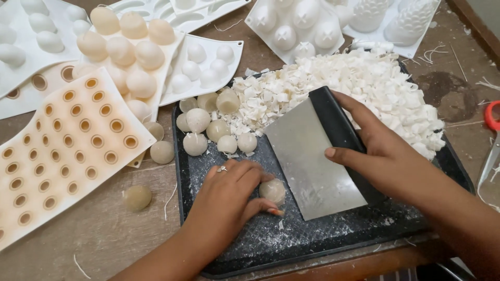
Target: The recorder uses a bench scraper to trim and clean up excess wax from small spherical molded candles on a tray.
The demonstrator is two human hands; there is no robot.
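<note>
Fingers (245,174) of the left hand (229,195) curl together around a small cream wax ball (273,190), pinning it against the black tray (312,234) with the wrist angled in from the lower left. Right hand (383,156) reaches in from the lower right, its fingers clamped on the black handle of a metal bench scraper (310,158), whose blade rests tilted on the tray just beside the ball. Behind the scraper lies a heap of white wax shavings (364,88), with loose wax balls (211,127) beside it.

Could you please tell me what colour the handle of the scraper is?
Black; the scraper has a bare metal blade, seen in the head view.
</note>
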